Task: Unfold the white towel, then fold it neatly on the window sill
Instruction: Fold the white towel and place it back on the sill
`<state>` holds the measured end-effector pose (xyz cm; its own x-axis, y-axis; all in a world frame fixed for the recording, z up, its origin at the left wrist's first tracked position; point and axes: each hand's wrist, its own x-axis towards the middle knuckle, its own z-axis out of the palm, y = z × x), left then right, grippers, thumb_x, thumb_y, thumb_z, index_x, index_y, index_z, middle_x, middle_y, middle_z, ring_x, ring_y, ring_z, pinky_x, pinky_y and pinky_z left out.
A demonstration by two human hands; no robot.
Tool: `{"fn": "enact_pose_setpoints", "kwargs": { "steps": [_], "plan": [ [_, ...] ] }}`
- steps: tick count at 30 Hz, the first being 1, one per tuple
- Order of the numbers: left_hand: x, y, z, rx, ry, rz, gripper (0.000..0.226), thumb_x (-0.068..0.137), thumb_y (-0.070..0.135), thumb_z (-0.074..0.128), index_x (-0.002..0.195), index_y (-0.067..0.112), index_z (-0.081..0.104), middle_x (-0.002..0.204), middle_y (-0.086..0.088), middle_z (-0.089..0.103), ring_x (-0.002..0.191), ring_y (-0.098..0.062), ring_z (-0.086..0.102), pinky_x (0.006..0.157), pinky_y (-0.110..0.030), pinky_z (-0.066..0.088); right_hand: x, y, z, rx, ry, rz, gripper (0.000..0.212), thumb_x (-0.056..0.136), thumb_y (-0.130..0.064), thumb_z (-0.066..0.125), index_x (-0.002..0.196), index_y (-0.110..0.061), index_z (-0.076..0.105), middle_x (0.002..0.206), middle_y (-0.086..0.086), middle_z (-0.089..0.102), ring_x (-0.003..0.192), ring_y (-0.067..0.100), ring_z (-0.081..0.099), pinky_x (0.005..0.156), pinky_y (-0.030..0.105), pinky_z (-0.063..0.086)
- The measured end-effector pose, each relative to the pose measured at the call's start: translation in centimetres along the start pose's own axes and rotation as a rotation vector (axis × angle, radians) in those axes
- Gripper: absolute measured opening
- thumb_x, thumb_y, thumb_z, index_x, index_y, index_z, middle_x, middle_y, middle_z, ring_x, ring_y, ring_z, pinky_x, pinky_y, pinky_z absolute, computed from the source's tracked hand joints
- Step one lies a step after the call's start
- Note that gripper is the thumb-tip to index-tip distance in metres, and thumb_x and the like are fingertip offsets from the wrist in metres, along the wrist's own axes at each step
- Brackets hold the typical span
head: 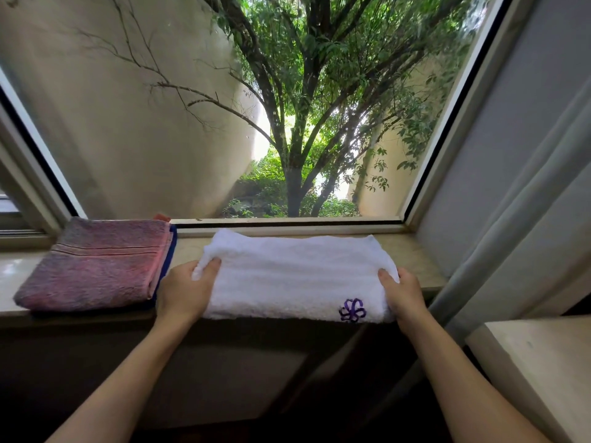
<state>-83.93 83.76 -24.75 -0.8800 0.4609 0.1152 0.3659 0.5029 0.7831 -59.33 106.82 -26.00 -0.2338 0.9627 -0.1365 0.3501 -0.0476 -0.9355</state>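
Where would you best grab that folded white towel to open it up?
Probably at its two short ends, coming in from the left and right. The white towel lies as a long folded rectangle across the window sill, so its ends stick out free. The left hand and right hand already grip there, thumbs on top.

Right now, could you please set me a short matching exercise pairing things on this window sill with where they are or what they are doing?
Things:
1. white towel
2. pink towel
3. left hand
4. purple emblem

Descriptions:
A. grips the white towel's left end
B. folded, at the sill's left
C. near the white towel's front right corner
D. folded, held at both ends

Pairs: 1-D, 2-B, 3-A, 4-C
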Motion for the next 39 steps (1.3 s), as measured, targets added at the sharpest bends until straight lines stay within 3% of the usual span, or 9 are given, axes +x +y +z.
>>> {"fn": "enact_pose_setpoints", "kwargs": {
  "steps": [9, 13, 15, 18, 23, 25, 29, 34, 39],
  "plan": [
    [0.2, -0.3, -0.3, 0.008, 0.052, 0.049, 0.044, 0.096, 0.041, 0.050, 0.068, 0.011, 0.064, 0.063, -0.008, 0.063, 0.064, -0.027, 0.058, 0.057, -0.033, 0.039, 0.5, -0.3, 0.2, -0.132, 0.041, -0.006, 0.035, 0.097, -0.028, 0.050, 0.120, -0.005, 0.060, 0.111, 0.015, 0.066, 0.099, 0.033, 0.062, 0.083, 0.038, 0.050],
    [0.4, 0.3, -0.2, 0.169, -0.009, -0.019, 0.035, 0.091, 0.049, 0.053, 0.089, 0.014, 0.058, 0.084, 0.000, 0.062, 0.080, -0.024, 0.058, 0.064, -0.032, 0.037, 0.8, -0.7, -0.3, -0.155, -0.005, 0.033, 0.029, 0.089, -0.031, 0.059, 0.101, -0.005, 0.065, 0.100, 0.015, 0.070, 0.087, 0.031, 0.064, 0.072, 0.035, 0.050],
    [1.3, 0.6, -0.3, 0.197, -0.058, -0.087, 0.044, 0.086, 0.057, 0.056, 0.103, 0.016, 0.055, 0.096, 0.001, 0.062, 0.089, -0.022, 0.058, 0.070, -0.032, 0.038, 1.3, -1.3, -0.6, -0.139, -0.046, 0.070, 0.034, 0.080, -0.037, 0.069, 0.092, -0.005, 0.067, 0.092, 0.013, 0.072, 0.083, 0.029, 0.067, 0.073, 0.040, 0.054],
    [2.3, 0.7, 0.1, 0.126, -0.116, -0.184, 0.057, 0.081, 0.058, 0.061, 0.113, 0.011, 0.056, 0.106, -0.006, 0.064, 0.094, -0.025, 0.060, 0.070, -0.035, 0.045, 1.9, -2.2, -0.5, -0.166, -0.082, 0.063, 0.037, 0.075, -0.032, 0.076, 0.095, -0.003, 0.065, 0.091, 0.012, 0.071, 0.085, 0.031, 0.069, 0.079, 0.044, 0.056],
    [3.1, 0.3, 0.8, -0.125, -0.181, -0.254, 0.043, 0.086, 0.042, 0.063, 0.109, 0.006, 0.063, 0.102, -0.011, 0.069, 0.089, -0.029, 0.065, 0.076, -0.040, 0.053, 2.1, -3.3, 0.0, -0.026, -0.111, 0.009, 0.022, 0.085, -0.015, 0.068, 0.104, -0.005, 0.060, 0.094, 0.010, 0.068, 0.085, 0.028, 0.065, 0.081, 0.044, 0.055],
    [3.5, 0.8, 0.6, -0.233, -0.138, -0.208, 0.037, 0.088, 0.042, 0.060, 0.108, 0.011, 0.065, 0.100, -0.008, 0.070, 0.090, -0.027, 0.066, 0.079, -0.041, 0.053, 2.3, -3.7, -0.2, 0.054, -0.103, -0.035, 0.021, 0.089, -0.013, 0.065, 0.107, -0.008, 0.058, 0.100, 0.010, 0.067, 0.083, 0.024, 0.064, 0.074, 0.039, 0.055],
    [4.4, 2.9, -0.4, -0.390, -0.003, -0.070, 0.021, 0.095, 0.032, 0.055, 0.101, 0.012, 0.063, 0.089, 0.001, 0.066, 0.077, -0.012, 0.061, 0.063, -0.027, 0.045, 2.7, -4.9, -0.2, 0.218, -0.062, -0.065, 0.018, 0.092, -0.016, 0.063, 0.107, -0.010, 0.054, 0.090, 0.003, 0.063, 0.071, 0.015, 0.060, 0.052, 0.023, 0.052],
    [5.9, 2.1, 0.5, -0.180, -0.025, -0.143, 0.043, 0.088, 0.045, 0.056, 0.106, 0.007, 0.062, 0.104, -0.014, 0.068, 0.093, -0.033, 0.063, 0.075, -0.039, 0.047, 4.1, -3.9, 1.1, 0.020, -0.025, -0.014, 0.027, 0.087, -0.018, 0.068, 0.107, -0.008, 0.054, 0.106, 0.015, 0.065, 0.083, 0.026, 0.061, 0.071, 0.034, 0.049],
    [5.2, 1.2, 1.4, 0.020, -0.079, -0.193, 0.047, 0.092, 0.042, 0.054, 0.122, 0.007, 0.053, 0.118, -0.015, 0.063, 0.104, -0.034, 0.060, 0.078, -0.038, 0.042, 4.2, -2.5, 1.2, -0.290, -0.016, -0.002, 0.045, 0.084, -0.028, 0.071, 0.118, -0.004, 0.054, 0.111, 0.013, 0.063, 0.093, 0.026, 0.056, 0.074, 0.030, 0.038]
  ]
}}
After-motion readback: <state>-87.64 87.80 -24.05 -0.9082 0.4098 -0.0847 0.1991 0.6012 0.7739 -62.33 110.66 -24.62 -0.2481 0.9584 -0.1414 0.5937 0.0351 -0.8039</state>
